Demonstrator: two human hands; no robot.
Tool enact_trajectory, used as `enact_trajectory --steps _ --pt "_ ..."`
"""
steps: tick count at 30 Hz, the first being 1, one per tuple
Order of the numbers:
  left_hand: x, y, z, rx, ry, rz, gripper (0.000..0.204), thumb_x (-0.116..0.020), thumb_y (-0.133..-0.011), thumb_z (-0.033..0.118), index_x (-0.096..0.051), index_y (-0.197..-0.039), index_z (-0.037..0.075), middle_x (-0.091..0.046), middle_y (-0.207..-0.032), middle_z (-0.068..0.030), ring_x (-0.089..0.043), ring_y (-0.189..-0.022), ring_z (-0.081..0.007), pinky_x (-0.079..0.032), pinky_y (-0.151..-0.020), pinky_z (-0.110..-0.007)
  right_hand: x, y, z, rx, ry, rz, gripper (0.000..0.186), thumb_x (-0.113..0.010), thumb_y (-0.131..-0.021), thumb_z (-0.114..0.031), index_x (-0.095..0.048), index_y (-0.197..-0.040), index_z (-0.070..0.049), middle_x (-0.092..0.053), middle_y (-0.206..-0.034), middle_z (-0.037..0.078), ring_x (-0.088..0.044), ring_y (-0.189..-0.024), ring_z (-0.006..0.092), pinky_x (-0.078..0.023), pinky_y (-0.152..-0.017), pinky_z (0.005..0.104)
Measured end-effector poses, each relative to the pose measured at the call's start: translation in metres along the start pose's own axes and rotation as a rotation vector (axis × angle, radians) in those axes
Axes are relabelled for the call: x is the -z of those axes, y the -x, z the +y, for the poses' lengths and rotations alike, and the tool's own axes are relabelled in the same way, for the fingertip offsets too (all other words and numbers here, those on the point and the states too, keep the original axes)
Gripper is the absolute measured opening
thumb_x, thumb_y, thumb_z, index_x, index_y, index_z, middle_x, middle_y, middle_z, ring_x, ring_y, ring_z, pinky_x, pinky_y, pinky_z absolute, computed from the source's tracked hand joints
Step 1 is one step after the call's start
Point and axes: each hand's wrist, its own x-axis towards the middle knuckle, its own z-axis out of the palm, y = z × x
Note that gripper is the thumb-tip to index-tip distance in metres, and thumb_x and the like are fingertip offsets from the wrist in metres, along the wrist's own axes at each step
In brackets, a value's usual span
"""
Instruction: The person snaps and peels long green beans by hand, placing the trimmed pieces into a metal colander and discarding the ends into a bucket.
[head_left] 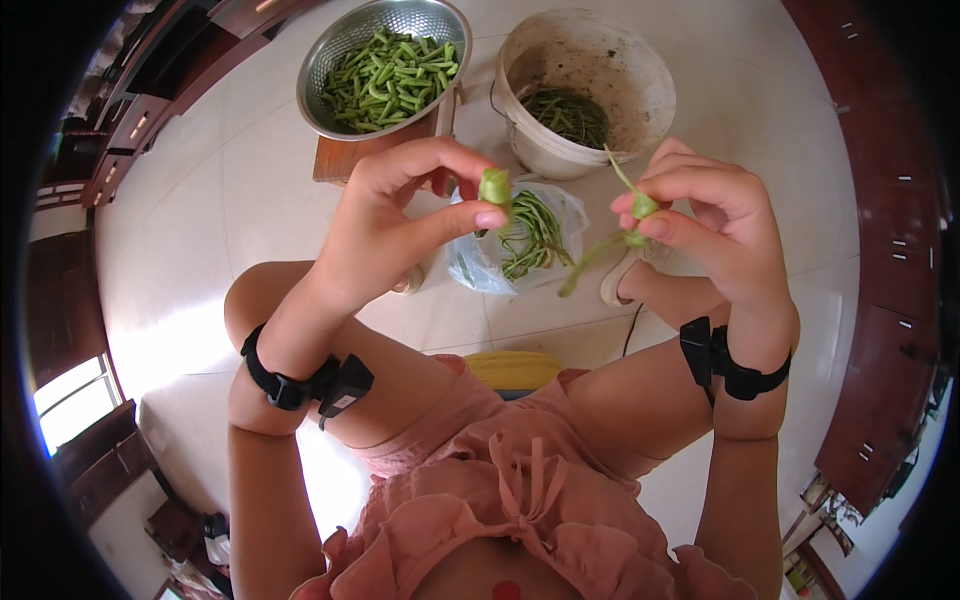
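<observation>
Between thumb and forefinger, my left hand (385, 220) pinches a short bundle of green bean pieces (494, 188). My right hand (728, 215) is closed on a green bean (643, 206), with a thin end sticking up and another length trailing down to the left. The two hands are apart, raised above a clear plastic bag (472, 262) of long, uncut green beans (533, 238). Beyond my left hand, a metal colander (318, 68) holds many short bean pieces (385, 82).
The colander rests on a small wooden stool (333, 160). Beside it stands a dirty white bucket (640, 85) with dark green scraps (566, 115) at the bottom. Dark red cabinets (890, 250) line the right side. A thin black cable (632, 330) lies on the tiles near my foot.
</observation>
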Motion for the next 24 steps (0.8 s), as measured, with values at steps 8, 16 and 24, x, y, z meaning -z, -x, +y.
enact_trajectory --steps 8,16,24 --pt "-0.011 -0.010 0.008 -0.182 -0.181 -0.003 0.015 -0.078 -0.071 0.006 -0.067 -0.082 0.007 -0.066 -0.081 0.0014 -0.057 -0.074 -0.0091 -0.041 -0.068 -0.026 -0.034 -0.005 -0.006 -0.005 0.079 0.128 0.019 -0.074 -0.075 -0.002 -0.068 -0.093 0.000 -0.060 -0.076 0.002 -0.047 -0.061 0.0073 -0.039 -0.058 0.0207" --pt "-0.016 -0.014 0.020 -0.776 -0.716 0.123 0.024 -0.078 -0.060 0.014 -0.067 -0.080 0.007 -0.062 -0.076 -0.0018 -0.057 -0.071 -0.0194 -0.040 -0.064 -0.029 -0.049 -0.003 -0.013 0.179 0.202 0.215 0.030 -0.079 -0.069 -0.005 -0.071 -0.097 -0.002 -0.062 -0.078 0.006 -0.053 -0.058 0.0109 -0.043 -0.053 0.0241" --pt "-0.012 -0.011 0.024 -1.033 -0.851 0.150 0.023 -0.070 -0.060 0.013 -0.066 -0.081 0.006 -0.063 -0.080 -0.0022 -0.060 -0.072 -0.0183 -0.040 -0.060 -0.028 -0.050 0.002 -0.023 0.338 0.360 0.195 0.032 -0.082 -0.061 -0.005 -0.069 -0.091 -0.004 -0.062 -0.079 0.005 -0.052 -0.059 0.0146 -0.040 -0.051 0.0253"
